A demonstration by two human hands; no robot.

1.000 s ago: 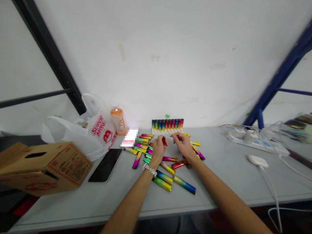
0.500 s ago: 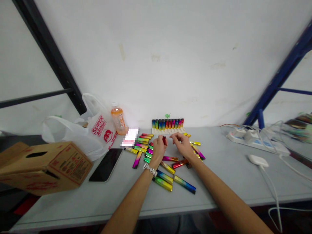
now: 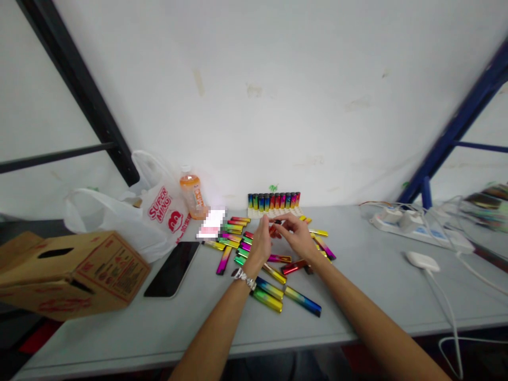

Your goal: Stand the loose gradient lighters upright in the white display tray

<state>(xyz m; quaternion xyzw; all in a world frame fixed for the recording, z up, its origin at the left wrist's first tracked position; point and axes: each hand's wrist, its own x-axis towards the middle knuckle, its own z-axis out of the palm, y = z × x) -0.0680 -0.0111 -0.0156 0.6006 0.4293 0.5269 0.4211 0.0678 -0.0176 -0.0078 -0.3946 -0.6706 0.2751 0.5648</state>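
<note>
My left hand (image 3: 261,244), with a metal watch at the wrist, is closed on a small red lighter (image 3: 273,229) in the middle of the table. The fingers of my right hand (image 3: 296,235) are pinched together at the same lighter, and both hands nearly meet there. Behind them, a row of colourful lighters (image 3: 273,201) stands upright in a pale holder (image 3: 254,214) by the wall. Around and below my hands lie several loose shiny lighters, among them a blue and yellow one (image 3: 302,301) and a green and yellow one (image 3: 267,300).
To the left are a cardboard box (image 3: 107,270), a white plastic bag (image 3: 130,222), a black phone (image 3: 172,269), an orange drink bottle (image 3: 192,193) and a blurred-out bright card. A power strip (image 3: 424,233) and white charger (image 3: 423,261) lie on the right.
My right hand has moved left to meet my left hand, and its fingers now touch the red lighter. The view has shifted slightly.
</note>
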